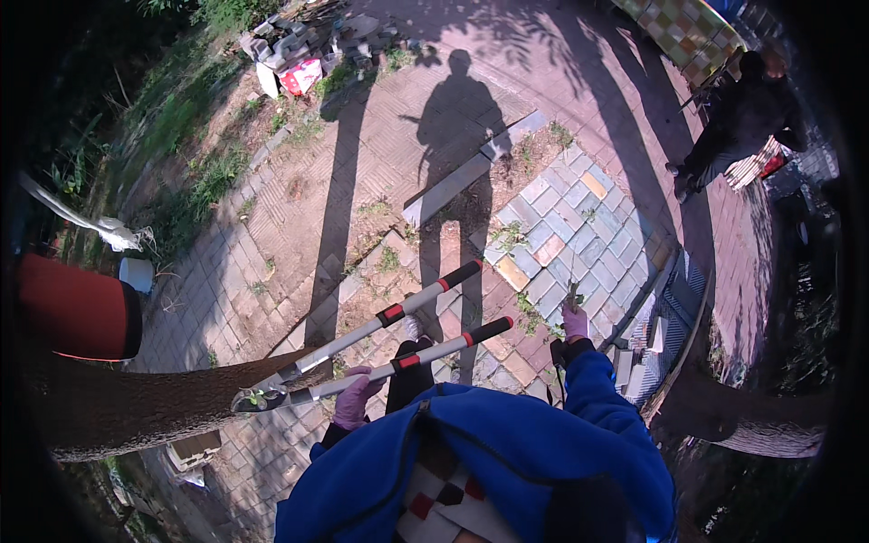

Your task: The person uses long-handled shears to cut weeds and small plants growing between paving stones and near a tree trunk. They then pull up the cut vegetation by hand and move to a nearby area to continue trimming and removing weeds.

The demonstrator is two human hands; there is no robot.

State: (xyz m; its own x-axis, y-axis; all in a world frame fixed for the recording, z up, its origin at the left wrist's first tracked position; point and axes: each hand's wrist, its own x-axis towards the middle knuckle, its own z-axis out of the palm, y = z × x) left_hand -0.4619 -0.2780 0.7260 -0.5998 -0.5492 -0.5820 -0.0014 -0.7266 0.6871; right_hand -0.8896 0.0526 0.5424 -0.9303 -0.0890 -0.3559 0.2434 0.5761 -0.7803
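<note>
My left hand [356,399], in a pink glove, is closed around the lower handle of a pair of long-handled loppers [353,376]. Their handles are spread and end in black grips with red rings. At the left end, the lopper jaws lie in front of a tree trunk, with a green leafy bit [256,398] at them. My right hand [574,322], gloved in pink too, holds a thin cut twig [572,292] with a few leaves, above the paving. Its lower end within the hand is hidden.
Tree trunks stand at the left [163,400] and right [767,421]. A dark-clothed person [740,122] is at the upper right. Paving bricks [577,224] and a concrete kerb [448,186] cross the ground. Rubble [292,44] is piled at the top left, and a white bucket [136,274] stands left.
</note>
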